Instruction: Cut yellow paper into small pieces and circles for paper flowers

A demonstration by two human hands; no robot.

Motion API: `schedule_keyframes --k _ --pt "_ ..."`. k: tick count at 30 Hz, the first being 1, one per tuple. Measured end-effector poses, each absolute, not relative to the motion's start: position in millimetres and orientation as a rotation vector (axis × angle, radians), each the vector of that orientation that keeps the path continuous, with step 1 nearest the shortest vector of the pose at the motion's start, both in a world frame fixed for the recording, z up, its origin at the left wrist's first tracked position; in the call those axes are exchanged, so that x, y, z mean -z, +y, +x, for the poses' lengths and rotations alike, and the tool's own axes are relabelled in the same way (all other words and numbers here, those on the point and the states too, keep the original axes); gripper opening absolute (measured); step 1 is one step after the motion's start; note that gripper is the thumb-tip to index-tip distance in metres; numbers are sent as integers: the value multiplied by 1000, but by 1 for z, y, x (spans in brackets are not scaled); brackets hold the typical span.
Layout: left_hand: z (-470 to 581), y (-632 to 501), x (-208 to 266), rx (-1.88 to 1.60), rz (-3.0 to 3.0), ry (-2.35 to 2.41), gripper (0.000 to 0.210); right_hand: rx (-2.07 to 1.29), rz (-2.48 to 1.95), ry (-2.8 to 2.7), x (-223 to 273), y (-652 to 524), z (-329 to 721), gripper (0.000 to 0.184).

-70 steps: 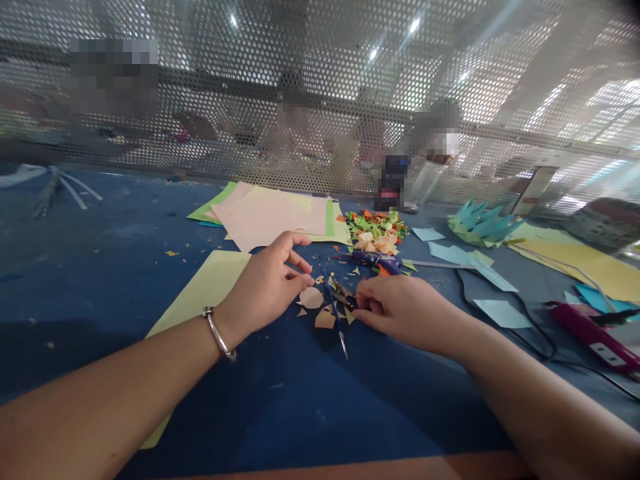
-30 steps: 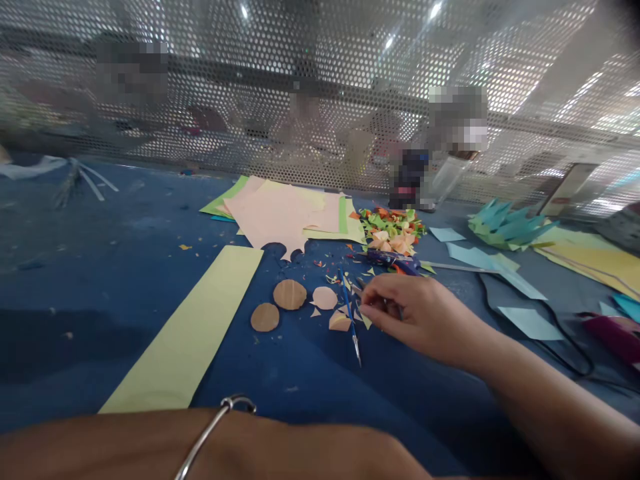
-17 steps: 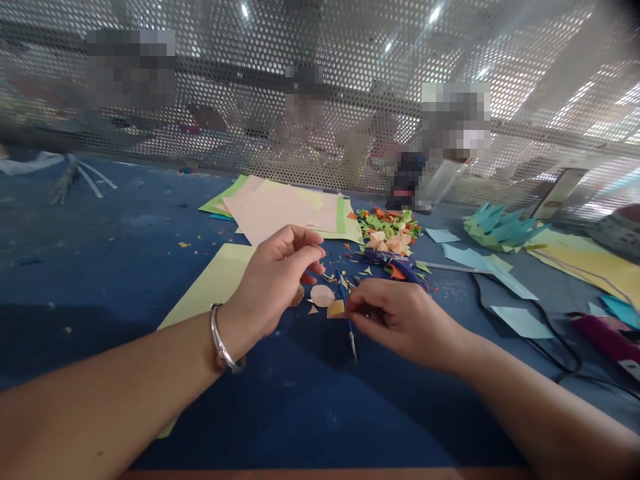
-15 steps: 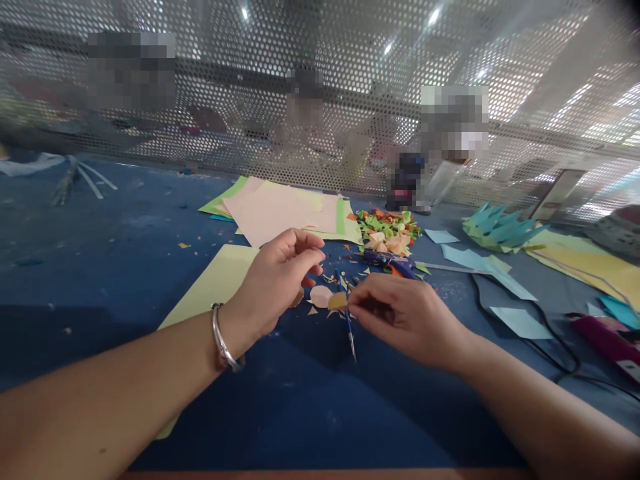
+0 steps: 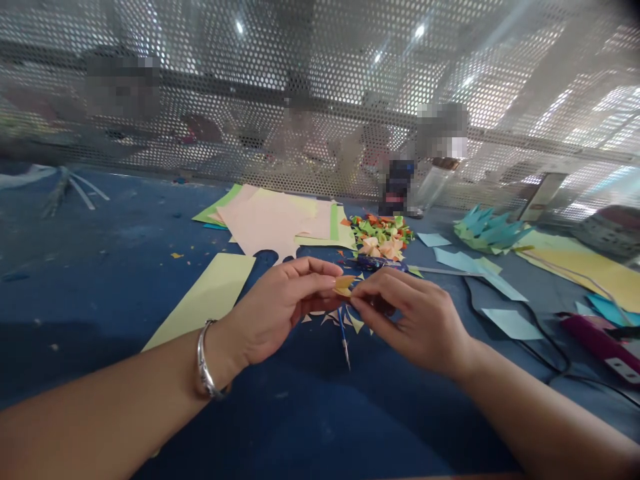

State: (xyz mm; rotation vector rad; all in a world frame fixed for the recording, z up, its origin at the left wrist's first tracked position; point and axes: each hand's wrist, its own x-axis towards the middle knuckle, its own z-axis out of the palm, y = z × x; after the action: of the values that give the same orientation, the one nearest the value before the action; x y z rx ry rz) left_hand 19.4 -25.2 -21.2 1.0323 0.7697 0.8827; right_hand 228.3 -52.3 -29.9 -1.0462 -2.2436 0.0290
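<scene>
Between my two hands is a small yellow-orange paper piece, apparently folded or layered. The fingers of my left hand, with a silver bangle on the wrist, pinch its left side. My right hand pinches its right edge between thumb and forefinger. Below them a thin blue-handled tool with a pointed metal tip lies on the blue table. Small pale paper scraps surround it, partly hidden by my hands. A pale yellow-green paper sheet lies beside my left forearm.
Stacked pink and green papers lie ahead, beside a heap of cut paper pieces. At right are a blue paper flower, pale blue paper, a dark cable and a magenta device. A perforated metal screen stands behind.
My left hand has moved right and taken hold of the yellow-orange paper, which is now raised between both hands. The view has shifted slightly.
</scene>
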Motion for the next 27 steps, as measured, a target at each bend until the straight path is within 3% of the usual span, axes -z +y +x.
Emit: schedule_keyframes --k 10,17,27 --pt "23 -29 27 -929 950 708 12 -33 -1007 -2224 28 -53 224 10" --pt "20 -25 28 -993 1498 859 35 -72 -1037 -2087 27 -56 224 6" --pt "19 -28 31 -940 1791 925 42 -241 -1015 -2091 29 -52 223 9"
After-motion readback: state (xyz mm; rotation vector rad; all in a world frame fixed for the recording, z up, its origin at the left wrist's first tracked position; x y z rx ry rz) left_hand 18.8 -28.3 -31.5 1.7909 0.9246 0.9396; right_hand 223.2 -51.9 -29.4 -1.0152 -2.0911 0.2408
